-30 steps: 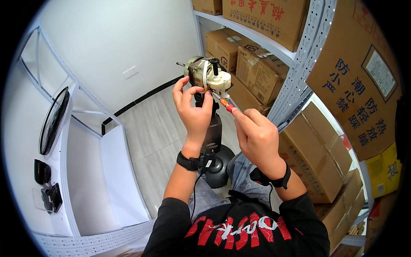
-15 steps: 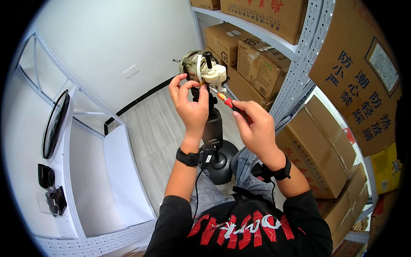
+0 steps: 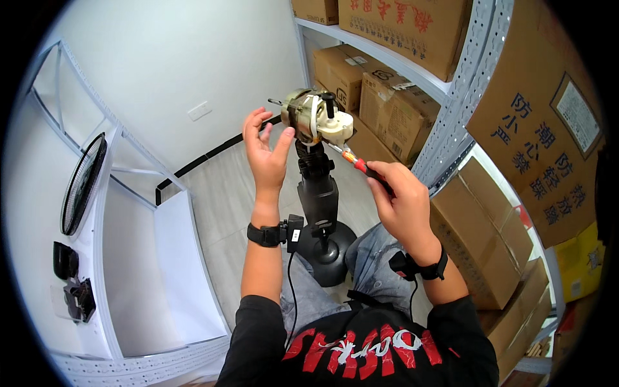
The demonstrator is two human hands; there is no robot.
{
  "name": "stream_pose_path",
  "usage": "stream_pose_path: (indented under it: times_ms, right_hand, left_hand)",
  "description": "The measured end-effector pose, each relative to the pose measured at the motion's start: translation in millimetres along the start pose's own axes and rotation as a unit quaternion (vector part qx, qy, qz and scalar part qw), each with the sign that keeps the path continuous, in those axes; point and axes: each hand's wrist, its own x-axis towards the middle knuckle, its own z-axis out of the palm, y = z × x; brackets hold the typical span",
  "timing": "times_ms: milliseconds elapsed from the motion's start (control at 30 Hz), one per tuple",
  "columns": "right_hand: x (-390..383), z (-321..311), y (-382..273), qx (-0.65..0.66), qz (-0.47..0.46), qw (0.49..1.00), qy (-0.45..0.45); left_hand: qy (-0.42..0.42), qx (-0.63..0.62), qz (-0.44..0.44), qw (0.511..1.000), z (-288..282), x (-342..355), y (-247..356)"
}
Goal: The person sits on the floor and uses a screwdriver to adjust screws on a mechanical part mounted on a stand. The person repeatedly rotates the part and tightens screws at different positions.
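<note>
A bare fan motor (image 3: pixel 296 111) with a cream gearbox (image 3: pixel 338 129) and a black knob sits atop a black pedestal (image 3: pixel 316 197) on a round base (image 3: pixel 329 264). My left hand (image 3: pixel 267 151) is just left of the motor, fingers curled loosely and apart, holding nothing. My right hand (image 3: pixel 403 200) grips a red-and-black screwdriver (image 3: pixel 371 171), whose shaft reaches the underside of the gearbox; whether the tip touches it is hard to tell.
On the left, a white metal rack (image 3: pixel 113 245) holds a fan grille (image 3: pixel 84 184) and small black parts (image 3: pixel 77 293). Shelving with cardboard boxes (image 3: pixel 394 119) lines the right, and a large printed cardboard panel (image 3: pixel 529 97) stands close. A white wall (image 3: pixel 161 64) lies behind.
My left hand has come away from the motor, moving left, with its fingers more apart. My right hand and screwdriver have shifted slightly right; more of the pedestal now shows.
</note>
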Motion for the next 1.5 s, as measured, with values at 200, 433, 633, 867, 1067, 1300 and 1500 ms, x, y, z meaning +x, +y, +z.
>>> stream_pose_path:
  times_ms: [200, 433, 633, 867, 1067, 1300, 1500]
  right_hand:
    - [1, -2, 1, -0.056, -0.009, 0.998, 0.008]
    - [13, -12, 4, -0.061, 0.010, 0.998, -0.015]
    - [24, -16, 20, -0.064, 0.002, 0.997, -0.050]
    - [36, -23, 52, -0.018, 0.000, 0.995, -0.101]
    - [44, -16, 82, 0.068, -0.019, 0.990, -0.126]
    - [36, -11, 87, 0.125, 0.029, 0.982, -0.137]
    - [34, -11, 28, -0.067, -0.008, 0.994, -0.090]
  left_hand:
    - [-0.077, -0.157, -0.190, 0.966, 12, -6, -12]
    - [-0.171, -0.229, -0.253, 0.924, 9, 7, -28]
    - [-0.210, -0.233, -0.263, 0.912, 11, 28, -25]
    - [-0.201, -0.246, -0.265, 0.910, 22, 26, -3]
    - [-0.161, -0.254, -0.231, 0.926, 25, 17, -10]
    - [-0.167, -0.248, -0.244, 0.923, 20, 17, 3]
    - [-0.172, -0.233, -0.243, 0.926, 11, 21, 6]
